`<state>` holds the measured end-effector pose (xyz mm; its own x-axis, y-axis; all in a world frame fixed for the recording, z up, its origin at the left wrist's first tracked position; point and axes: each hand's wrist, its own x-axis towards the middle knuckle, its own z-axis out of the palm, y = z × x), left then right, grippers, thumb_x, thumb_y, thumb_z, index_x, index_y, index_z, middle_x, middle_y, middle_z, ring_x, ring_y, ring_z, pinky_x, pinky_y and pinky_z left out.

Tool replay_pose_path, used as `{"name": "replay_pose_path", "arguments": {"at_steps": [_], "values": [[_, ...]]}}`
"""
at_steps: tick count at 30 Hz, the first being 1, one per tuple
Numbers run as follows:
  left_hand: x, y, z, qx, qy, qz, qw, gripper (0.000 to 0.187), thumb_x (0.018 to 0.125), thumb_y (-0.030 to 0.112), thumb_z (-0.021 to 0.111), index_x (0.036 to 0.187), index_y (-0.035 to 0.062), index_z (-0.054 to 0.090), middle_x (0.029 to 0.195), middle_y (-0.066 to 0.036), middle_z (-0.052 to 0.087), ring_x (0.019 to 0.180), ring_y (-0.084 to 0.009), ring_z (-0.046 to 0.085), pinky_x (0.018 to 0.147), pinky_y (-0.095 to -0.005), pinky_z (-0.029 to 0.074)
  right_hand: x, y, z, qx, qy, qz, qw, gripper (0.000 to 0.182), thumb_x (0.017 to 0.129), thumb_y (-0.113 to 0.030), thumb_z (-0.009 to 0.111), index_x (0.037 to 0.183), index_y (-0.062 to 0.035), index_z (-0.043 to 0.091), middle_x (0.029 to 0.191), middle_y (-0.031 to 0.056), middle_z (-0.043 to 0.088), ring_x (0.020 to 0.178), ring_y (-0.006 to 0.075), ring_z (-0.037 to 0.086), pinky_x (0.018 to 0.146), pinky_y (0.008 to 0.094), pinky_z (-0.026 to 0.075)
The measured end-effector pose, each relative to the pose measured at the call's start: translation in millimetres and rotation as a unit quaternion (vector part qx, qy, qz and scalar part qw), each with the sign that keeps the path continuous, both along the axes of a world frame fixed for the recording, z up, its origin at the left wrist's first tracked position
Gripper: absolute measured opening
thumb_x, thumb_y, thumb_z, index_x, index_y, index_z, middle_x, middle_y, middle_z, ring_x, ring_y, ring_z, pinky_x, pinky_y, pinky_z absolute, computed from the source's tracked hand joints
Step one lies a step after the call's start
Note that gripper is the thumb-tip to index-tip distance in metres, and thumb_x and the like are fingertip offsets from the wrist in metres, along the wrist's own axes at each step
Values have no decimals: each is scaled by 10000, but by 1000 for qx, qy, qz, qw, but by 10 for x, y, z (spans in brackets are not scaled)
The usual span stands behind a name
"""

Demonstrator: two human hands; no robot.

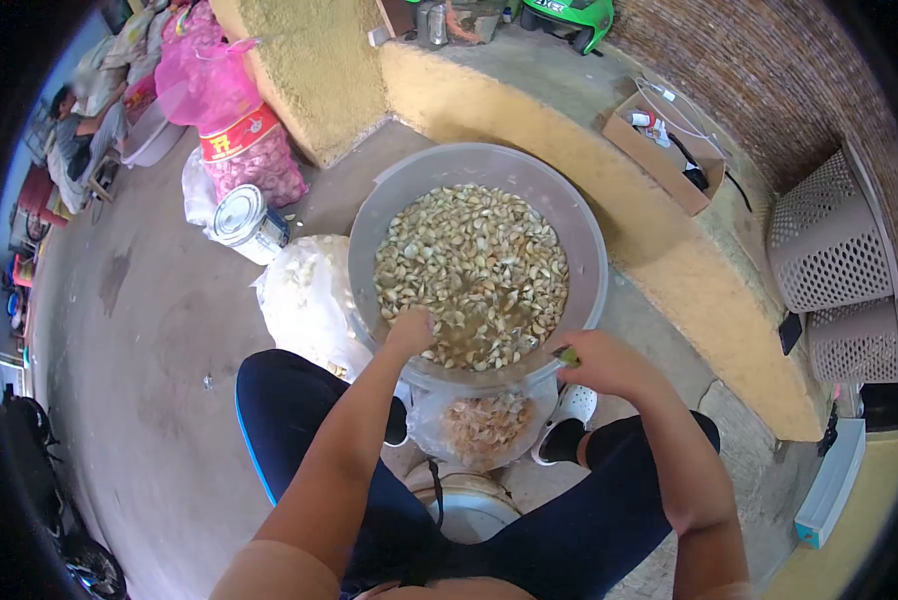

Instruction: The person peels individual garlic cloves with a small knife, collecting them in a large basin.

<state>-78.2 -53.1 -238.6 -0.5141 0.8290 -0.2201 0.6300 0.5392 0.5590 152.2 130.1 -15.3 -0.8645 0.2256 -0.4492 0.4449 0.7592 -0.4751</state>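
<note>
A large grey tub (479, 160) stands before me, holding many pale garlic cloves (479, 240) in cloudy water. My left hand (412, 330) is at the tub's near left, over the cloves, with its fingers curled; what they hold, if anything, is hidden. At the near right rim, my right hand (594, 362) is closed around a small knife with a green handle (567, 355). Below the tub sits a clear plastic bag (484, 425) of papery peels, between my feet. Beside the tub on the left lies a white bag (309, 300) of peeled cloves.
A lidded white bucket (249, 222) and pink mesh sacks (254, 165) stand at the left. A low yellow ledge (669, 260) curves behind the tub, bearing a cardboard box (669, 160). Grey perforated baskets (829, 240) are at the right. Another person (79, 135) sits far left.
</note>
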Motion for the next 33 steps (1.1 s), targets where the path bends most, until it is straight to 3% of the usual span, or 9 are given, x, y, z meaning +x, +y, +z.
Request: {"name": "replay_pose_path", "arguments": {"at_steps": [3, 10, 13, 14, 21, 22, 26, 29, 33], "values": [[-42, 80, -257, -129, -33, 69, 989, 169, 655, 134, 538, 765, 34, 619, 814, -183, 599, 811, -332, 573, 741, -384, 451, -55, 145, 240, -3, 4, -116, 993, 346, 681, -158, 608, 965, 10, 505, 897, 209, 562, 872, 359, 540, 756, 396, 429], [-311, 536, -810, -60, -73, 159, 983, 272, 679, 147, 529, 915, 31, 601, 974, -177, 577, 889, -320, 550, 789, -393, 437, -162, 412, 254, 10, 55, -212, 976, 261, 679, -68, 541, 909, 20, 455, 935, 242, 459, 894, 388, 470, 790, 396, 391], [-398, 853, -928, -60, -75, 161, 982, 279, 681, 116, 538, 944, 44, 594, 1010, -154, 568, 876, -312, 553, 776, -387, 441, -158, 437, 210, -11, 58, -207, 977, 244, 676, -50, 529, 897, 13, 447, 916, 237, 478, 881, 389, 480, 773, 406, 396], [-383, 1028, -517, -109, -159, 176, 965, 281, 691, 103, 547, 965, 50, 586, 1051, -148, 552, 895, -305, 549, 771, -384, 441, -162, 455, 198, -16, 36, -194, 980, 245, 675, -47, 528, 899, 10, 447, 910, 231, 483, 869, 389, 487, 763, 410, 401], [-508, 1660, -1106, -31, -104, 90, 990, 377, 756, 145, 547, 1129, 105, 508, 1134, -119, 519, 1015, -292, 502, 852, -359, 420, -173, 537, 133, -73, -18, -111, 991, 245, 673, -33, 527, 906, -10, 454, 890, 200, 508, 798, 377, 535, 694, 432, 436], [-534, 1767, -1144, -82, -195, 148, 966, 460, 741, 151, 567, 1188, 104, 472, 1189, -126, 483, 1063, -295, 473, 884, -359, 396, -188, 544, 138, -85, -24, -103, 991, 245, 673, -31, 528, 907, -12, 455, 895, 198, 508, 793, 373, 540, 688, 433, 440], [-606, 1987, -1266, -82, -241, 117, 960, 613, 719, 169, 605, 1280, 98, 369, 1304, -164, 356, 1161, -283, 393, 939, -382, 355, -241, 582, 150, -121, -49, -76, 989, 271, 673, -42, 544, 924, -17, 446, 907, 179, 490, 775, 362, 543, 680, 427, 449], [-527, 2099, -1284, -137, -165, 77, 974, 680, 705, 177, 629, 1308, 112, 320, 1328, -179, 307, 1188, -297, 357, 947, -373, 351, -270, 588, 167, -157, -60, -50, 984, 286, 674, -49, 550, 932, -12, 430, 898, 164, 473, 755, 354, 546, 657, 421, 462], [-463, 2144, -1411, -80, -176, 96, 976, 664, 658, 169, 686, 1246, 103, 387, 1256, -184, 352, 1112, -319, 416, 924, -372, 370, -271, 606, 134, -166, -71, -29, 983, 291, 674, -50, 551, 924, -1, 410, 885, 161, 457, 737, 348, 547, 627, 418, 475]]}}
